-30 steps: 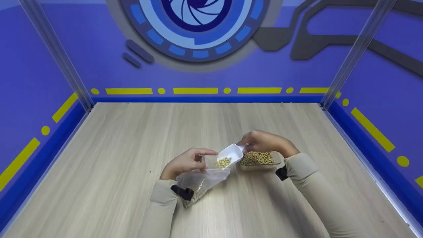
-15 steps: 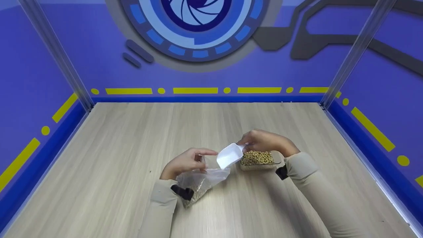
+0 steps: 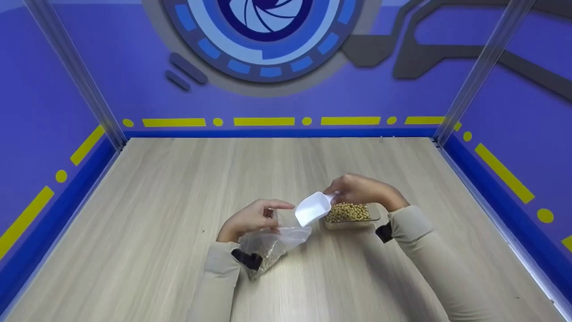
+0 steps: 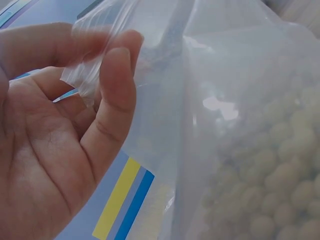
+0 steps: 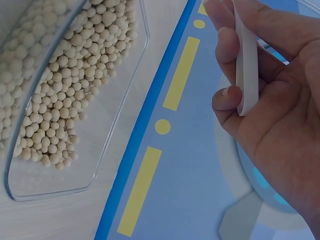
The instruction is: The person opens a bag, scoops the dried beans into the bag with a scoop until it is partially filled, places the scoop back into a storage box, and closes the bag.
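Note:
My left hand (image 3: 252,219) pinches the top edge of a clear plastic bag (image 3: 290,237) between thumb and fingers. In the left wrist view, round pale soybeans (image 4: 280,195) fill the lower part of the bag. My right hand (image 3: 357,190) grips the handle of a white scoop (image 3: 313,208), its fingers curled round it in the right wrist view. No beans show in the scoop's bowl, which tilts down over the bag's mouth. Just below my right hand stands a clear rectangular container (image 3: 348,225) with many soybeans (image 5: 65,85) inside.
A light wood-grain table (image 3: 187,179) lies under everything. Blue panels (image 3: 268,107) with yellow marks rise along its back and both sides, with metal posts (image 3: 464,76) at the rear corners.
Soybeans that lay in the scoop a second ago are gone from it, tipped out toward the bag. The scoop has since risen slightly and shifted right. My left hand has barely moved.

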A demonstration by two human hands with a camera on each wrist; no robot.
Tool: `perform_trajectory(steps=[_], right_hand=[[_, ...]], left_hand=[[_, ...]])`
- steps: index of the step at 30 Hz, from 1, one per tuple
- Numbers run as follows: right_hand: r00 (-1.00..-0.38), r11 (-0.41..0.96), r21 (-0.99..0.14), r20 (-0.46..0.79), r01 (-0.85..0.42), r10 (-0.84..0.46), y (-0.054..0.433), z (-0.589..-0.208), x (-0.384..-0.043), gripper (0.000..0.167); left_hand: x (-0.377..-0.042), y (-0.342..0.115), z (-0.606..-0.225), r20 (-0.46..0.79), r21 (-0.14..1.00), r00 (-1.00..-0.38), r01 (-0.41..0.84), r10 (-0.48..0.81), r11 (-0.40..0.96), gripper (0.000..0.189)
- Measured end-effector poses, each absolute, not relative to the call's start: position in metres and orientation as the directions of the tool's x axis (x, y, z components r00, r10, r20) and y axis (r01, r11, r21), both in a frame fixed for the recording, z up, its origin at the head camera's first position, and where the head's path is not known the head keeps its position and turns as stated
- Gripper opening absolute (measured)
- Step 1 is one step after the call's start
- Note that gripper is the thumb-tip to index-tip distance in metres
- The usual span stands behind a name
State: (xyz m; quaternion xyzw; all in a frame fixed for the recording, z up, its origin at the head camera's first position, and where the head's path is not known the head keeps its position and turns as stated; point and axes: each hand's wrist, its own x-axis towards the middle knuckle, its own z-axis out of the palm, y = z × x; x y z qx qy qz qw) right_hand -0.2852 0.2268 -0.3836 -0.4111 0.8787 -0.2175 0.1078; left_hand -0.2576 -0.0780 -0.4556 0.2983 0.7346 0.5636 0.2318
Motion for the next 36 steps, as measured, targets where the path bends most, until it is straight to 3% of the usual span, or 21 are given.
perform_trajectory(steps=[29, 36], right_hand=[[-0.784, 0.671, -0.518, -0.002, -0.530, -0.621, 0.282, -0.387, -0.288, 0.029], [-0.784, 0.696, -0.432, 0.043, -0.573, -0.619, 0.294, -0.386, -0.287, 0.026]], left_hand=[[-0.256, -0.080, -0.454, 0.025, 0.943, -0.711, 0.250, 0.703, 0.219, 0.052], [-0.258, -0.081, -0.457, 0.023, 0.944, -0.710, 0.248, 0.704, 0.219, 0.052]])
